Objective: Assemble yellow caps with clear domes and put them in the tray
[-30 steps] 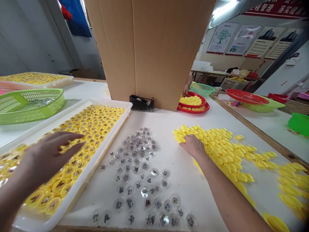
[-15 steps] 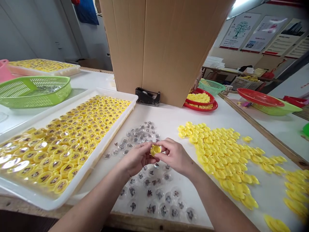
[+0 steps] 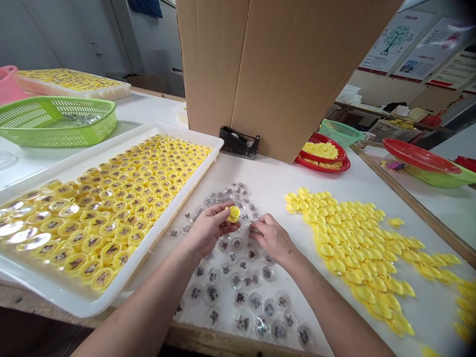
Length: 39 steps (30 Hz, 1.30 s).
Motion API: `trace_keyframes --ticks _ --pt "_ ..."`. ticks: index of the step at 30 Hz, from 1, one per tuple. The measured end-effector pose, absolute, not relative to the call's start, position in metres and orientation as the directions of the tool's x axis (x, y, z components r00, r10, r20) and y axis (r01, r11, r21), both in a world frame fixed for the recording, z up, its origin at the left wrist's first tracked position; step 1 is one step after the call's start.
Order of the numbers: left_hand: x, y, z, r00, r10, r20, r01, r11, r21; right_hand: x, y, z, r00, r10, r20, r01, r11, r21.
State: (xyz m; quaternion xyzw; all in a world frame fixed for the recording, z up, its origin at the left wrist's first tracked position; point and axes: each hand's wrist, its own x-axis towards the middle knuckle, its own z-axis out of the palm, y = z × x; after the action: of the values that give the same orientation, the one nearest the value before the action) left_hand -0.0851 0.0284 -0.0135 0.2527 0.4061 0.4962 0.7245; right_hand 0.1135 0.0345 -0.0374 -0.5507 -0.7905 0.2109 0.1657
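Note:
My left hand (image 3: 213, 225) pinches a small yellow plastic cup (image 3: 234, 214) between thumb and fingers, its round opening facing up. To its right, my right hand (image 3: 271, 237) is low over the table, thumb and fingertips drawn together; whether a piece is between them is too small to tell. Under and around both hands lie many clear round plastic discs (image 3: 261, 326) with small dark animal pictures. On the right spreads a heap of yellow plastic pieces (image 3: 353, 243). A white tray (image 3: 178, 203) on the left holds rows of yellow cups topped with picture discs (image 3: 100, 223).
A tall cardboard sheet (image 3: 275, 74) stands behind a black tape dispenser (image 3: 238, 142). Red plates (image 3: 345, 166) of yellow pieces sit beside it. A green basket (image 3: 63, 136) is at far left, another filled tray (image 3: 119, 91) behind. A wooden strip (image 3: 420, 198) edges the table's right.
My hands have parted. The left keeps the yellow cup, while the right has let go of it and moved down to the discs. The view has shifted slightly.

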Motion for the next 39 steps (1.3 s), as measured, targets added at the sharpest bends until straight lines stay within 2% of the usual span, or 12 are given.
trace_keyframes --ticks 3,7,10,14,18,24,30,34,39 --pt "-0.078 0.024 -0.015 0.207 0.911 -0.356 -0.495 0.411 0.766 0.126 0.025 -0.034 -0.325 0.946 0.009 0.754 0.264 -0.601" --pt "-0.071 0.019 -0.019 0.269 0.894 -0.359 -0.448 0.446 0.775 0.142 0.014 -0.029 -0.231 0.972 -0.051 0.647 0.114 -0.754" --pt "-0.066 0.015 -0.024 0.321 0.877 -0.356 -0.426 0.47 0.774 0.148 0.008 -0.025 -0.189 0.976 -0.107 0.504 0.003 -0.864" --pt "-0.058 0.008 -0.029 0.386 0.855 -0.347 -0.424 0.499 0.756 0.147 0.001 -0.018 -0.23 0.966 -0.114 0.268 -0.05 -0.962" --pt "-0.05 0.001 -0.029 0.464 0.818 -0.341 -0.445 0.548 0.708 0.144 -0.003 -0.018 -0.286 0.954 -0.089 0.026 -0.086 -0.996" --pt "-0.046 -0.003 -0.026 0.529 0.79 -0.31 -0.47 0.577 0.668 0.14 -0.002 -0.024 -0.235 0.971 -0.053 0.048 -0.043 -0.998" --pt "-0.043 -0.004 -0.026 0.489 0.833 -0.261 -0.366 0.467 0.805 0.132 -0.005 -0.021 -0.244 0.967 0.075 0.191 0.124 -0.974" --pt "-0.042 -0.003 -0.026 0.443 0.857 -0.264 -0.238 0.396 0.887 0.133 -0.01 -0.016 -0.293 0.944 0.153 0.336 0.252 -0.908" --pt "-0.041 -0.006 -0.036 0.337 0.913 -0.231 -0.07 0.269 0.961 0.135 -0.014 -0.011 -0.344 0.899 0.271 0.539 0.426 -0.727"
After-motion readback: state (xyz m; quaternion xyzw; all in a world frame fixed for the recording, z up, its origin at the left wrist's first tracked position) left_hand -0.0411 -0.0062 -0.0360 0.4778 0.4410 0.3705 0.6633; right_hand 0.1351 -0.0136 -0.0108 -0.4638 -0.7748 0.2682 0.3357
